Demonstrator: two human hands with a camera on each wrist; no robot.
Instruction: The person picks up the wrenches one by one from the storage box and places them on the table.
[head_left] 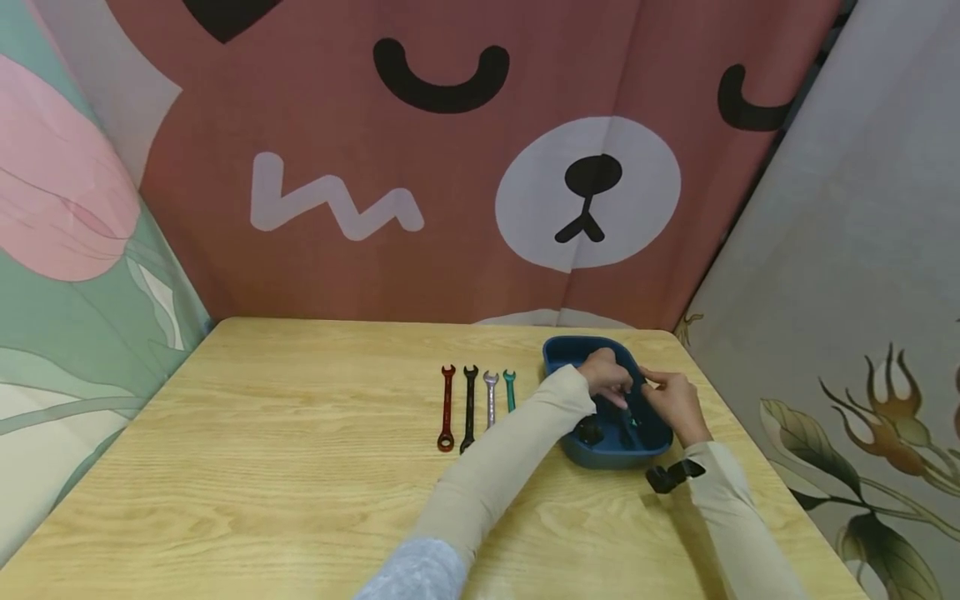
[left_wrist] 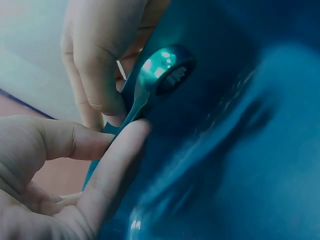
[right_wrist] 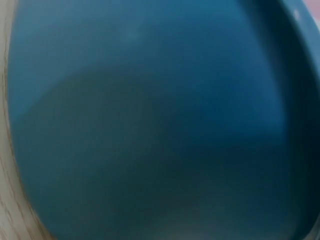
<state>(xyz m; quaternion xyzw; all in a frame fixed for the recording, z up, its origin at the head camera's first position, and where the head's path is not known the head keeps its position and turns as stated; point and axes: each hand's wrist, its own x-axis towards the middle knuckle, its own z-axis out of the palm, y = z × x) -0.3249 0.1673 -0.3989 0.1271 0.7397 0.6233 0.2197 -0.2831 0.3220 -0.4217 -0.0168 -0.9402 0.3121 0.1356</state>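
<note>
A deep blue plastic box (head_left: 611, 458) sits at the right of the table. My left hand (head_left: 606, 375) reaches over it; in the left wrist view its thumb and forefinger pinch a teal combination wrench (left_wrist: 162, 67) by the shaft. The wrench's ring end points up and inward above the box floor, casting a shadow. At the box's right side, my right hand (head_left: 677, 404) holds the rim, its fingertips close beside the pinched wrench. Only the box's blue wall (right_wrist: 150, 100) fills the right wrist view; no hand shows there.
Left of the box, a red wrench (head_left: 447, 408), a black wrench (head_left: 469, 404), a silver wrench (head_left: 491, 400) and a small teal wrench (head_left: 510, 389) lie in a row. My left forearm covers some lower ends. Printed curtains (head_left: 450, 275) hang around the wooden table (head_left: 300, 467).
</note>
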